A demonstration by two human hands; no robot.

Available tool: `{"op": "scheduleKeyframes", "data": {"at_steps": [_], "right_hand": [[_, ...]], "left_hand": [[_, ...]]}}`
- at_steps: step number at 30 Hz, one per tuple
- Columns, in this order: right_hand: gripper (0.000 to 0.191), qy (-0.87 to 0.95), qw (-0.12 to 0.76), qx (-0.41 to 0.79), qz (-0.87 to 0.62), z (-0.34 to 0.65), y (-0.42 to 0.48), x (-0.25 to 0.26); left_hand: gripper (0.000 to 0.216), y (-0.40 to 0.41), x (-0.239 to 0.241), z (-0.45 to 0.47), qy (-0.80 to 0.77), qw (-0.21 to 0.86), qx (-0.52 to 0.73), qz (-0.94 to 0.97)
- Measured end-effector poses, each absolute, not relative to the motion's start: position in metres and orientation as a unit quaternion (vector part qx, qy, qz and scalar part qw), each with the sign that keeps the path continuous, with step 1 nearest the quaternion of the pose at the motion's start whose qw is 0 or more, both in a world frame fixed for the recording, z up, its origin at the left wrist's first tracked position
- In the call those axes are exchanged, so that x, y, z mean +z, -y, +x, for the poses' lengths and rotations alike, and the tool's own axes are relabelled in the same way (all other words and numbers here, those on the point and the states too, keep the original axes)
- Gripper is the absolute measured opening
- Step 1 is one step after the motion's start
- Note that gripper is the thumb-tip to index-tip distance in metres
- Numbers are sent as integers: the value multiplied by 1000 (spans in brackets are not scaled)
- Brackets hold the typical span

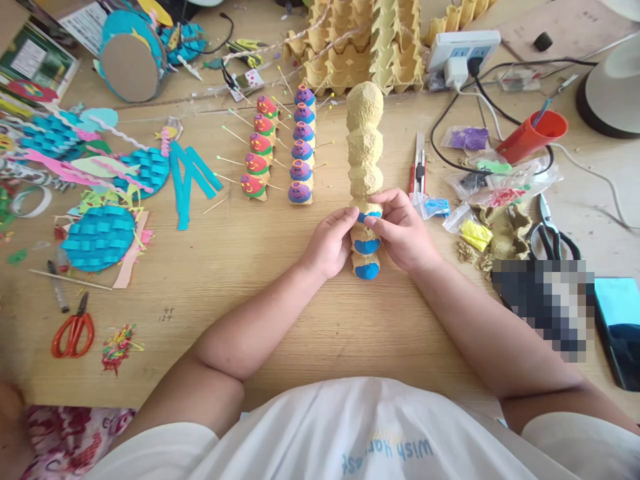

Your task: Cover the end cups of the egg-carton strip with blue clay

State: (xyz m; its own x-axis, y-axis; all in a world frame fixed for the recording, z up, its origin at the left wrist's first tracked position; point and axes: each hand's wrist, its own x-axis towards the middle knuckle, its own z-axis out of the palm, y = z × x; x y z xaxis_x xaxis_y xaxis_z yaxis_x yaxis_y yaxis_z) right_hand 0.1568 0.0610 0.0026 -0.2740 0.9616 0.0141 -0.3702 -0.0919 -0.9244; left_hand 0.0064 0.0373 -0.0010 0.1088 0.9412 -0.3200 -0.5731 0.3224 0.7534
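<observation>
A long tan strip of egg-carton cups [365,143] stands out from my hands toward the back of the table. Its near bumps carry patches of blue modelling clay [367,246]. My left hand [329,243] is closed on the strip's left side, thumb on top near the upper blue patch. From the right, my right hand [407,232] grips the same strip, its thumb pressing at that patch and its index finger curled over the bump above. The fingers beneath the strip are hidden.
Painted cup strips, red-faced [260,143] and purple-faced [301,150], stand left with pins sticking out. A red utility knife [419,170], clay bags [475,233] and black-handled scissors [547,233] lie right. Orange scissors [73,333] and blue woven paper pieces [100,237] are at far left.
</observation>
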Motion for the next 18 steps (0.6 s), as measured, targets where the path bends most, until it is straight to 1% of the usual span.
{"op": "scheduleKeyframes", "data": {"at_steps": [18], "right_hand": [[60,434,524,651,-337,155,-59,0]], "left_hand": [[34,-35,-1,9,-387,704,548,233]]}}
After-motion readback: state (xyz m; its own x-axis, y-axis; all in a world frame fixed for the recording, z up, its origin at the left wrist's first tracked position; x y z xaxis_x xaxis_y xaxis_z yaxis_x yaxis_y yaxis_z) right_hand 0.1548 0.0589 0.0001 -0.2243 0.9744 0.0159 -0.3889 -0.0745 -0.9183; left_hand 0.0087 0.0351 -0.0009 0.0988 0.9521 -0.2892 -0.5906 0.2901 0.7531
